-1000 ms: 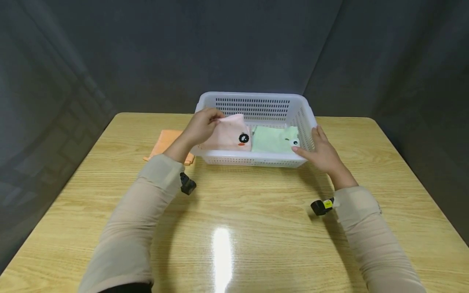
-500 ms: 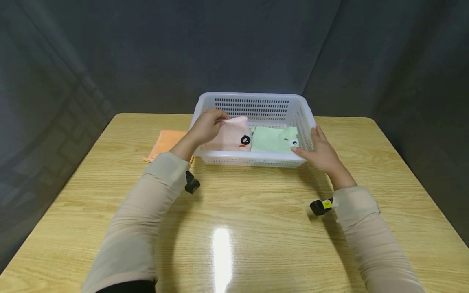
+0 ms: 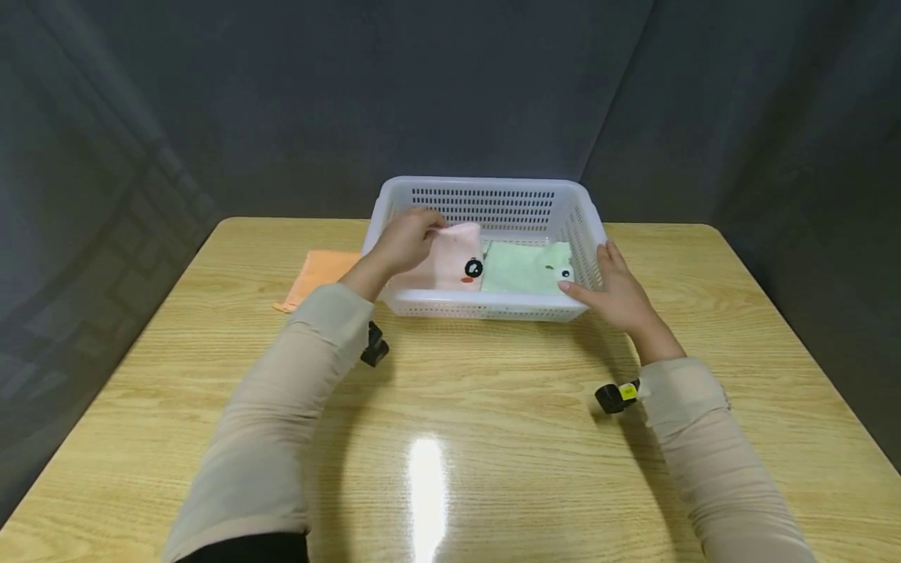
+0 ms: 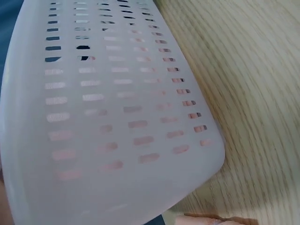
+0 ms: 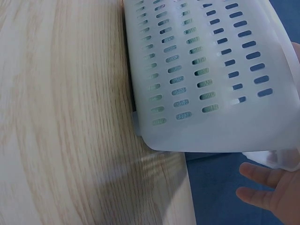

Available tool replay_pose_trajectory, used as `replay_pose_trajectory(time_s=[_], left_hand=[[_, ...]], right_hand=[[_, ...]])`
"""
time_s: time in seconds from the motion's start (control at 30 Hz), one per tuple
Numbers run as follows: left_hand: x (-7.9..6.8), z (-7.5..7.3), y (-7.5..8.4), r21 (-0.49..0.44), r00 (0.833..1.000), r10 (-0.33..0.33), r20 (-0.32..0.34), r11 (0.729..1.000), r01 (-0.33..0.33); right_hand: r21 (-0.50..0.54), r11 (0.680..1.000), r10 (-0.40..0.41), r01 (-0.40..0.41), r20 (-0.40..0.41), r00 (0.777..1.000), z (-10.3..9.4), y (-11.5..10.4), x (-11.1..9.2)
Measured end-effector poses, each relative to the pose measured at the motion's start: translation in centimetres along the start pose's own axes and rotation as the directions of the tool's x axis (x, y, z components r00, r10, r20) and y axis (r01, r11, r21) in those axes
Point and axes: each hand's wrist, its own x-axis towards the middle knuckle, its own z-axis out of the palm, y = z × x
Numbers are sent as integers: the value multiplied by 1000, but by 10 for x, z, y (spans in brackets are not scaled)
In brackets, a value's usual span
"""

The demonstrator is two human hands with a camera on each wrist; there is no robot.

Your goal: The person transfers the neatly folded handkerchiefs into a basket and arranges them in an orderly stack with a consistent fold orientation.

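Observation:
A white plastic basket (image 3: 486, 298) with slotted walls stands toward the back of the table. Inside, on its left, lies a folded pink towel (image 3: 442, 262) with an embroidered eye. My left hand (image 3: 407, 241) reaches over the left rim and pinches the towel's upper edge. A folded green towel (image 3: 517, 267) with a similar eye fills the right side. My right hand (image 3: 619, 295) rests at the basket's front right corner, thumb on the front rim, fingers straight along the side. In the right wrist view, two extended fingers (image 5: 260, 175) show beside the basket wall (image 5: 197, 136).
A folded orange towel (image 3: 320, 275) lies on the wooden table (image 3: 521, 407) left of the basket, partly behind my left forearm. A dark curtain (image 3: 450, 94) hangs behind the table's back edge. The basket wall (image 4: 108, 192) blocks most of the left wrist view.
My left hand has moved slightly right and farther into the basket, and the pink towel's raised edge has shifted right with it. The right hand is nearly unchanged.

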Motion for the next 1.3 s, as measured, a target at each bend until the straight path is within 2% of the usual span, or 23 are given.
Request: replay_pose_trajectory(time_s=[0.37,0.63,0.8,1.0,1.3], left_hand=[[9,7,2,133,1000,-10,-13,991,12],[19,17,7,250,998,-65,13,966,59],[20,22,7,265,995,-100,24,960,90],[21,28,6,298,993,-112,27,950,99],[21,36,3,345,980,-170,104,930,125]], right_hand=[[-1,1000,-15,15,0,1000,-1,1,-1],[-2,1000,0,0,14,1000,-4,2,-3],[0,1000,-3,3,7,1000,-4,2,-5],[-1,1000,-6,6,-6,1000,-5,3,-6],[6,1000,7,-7,-4,1000,-3,2,-7]])
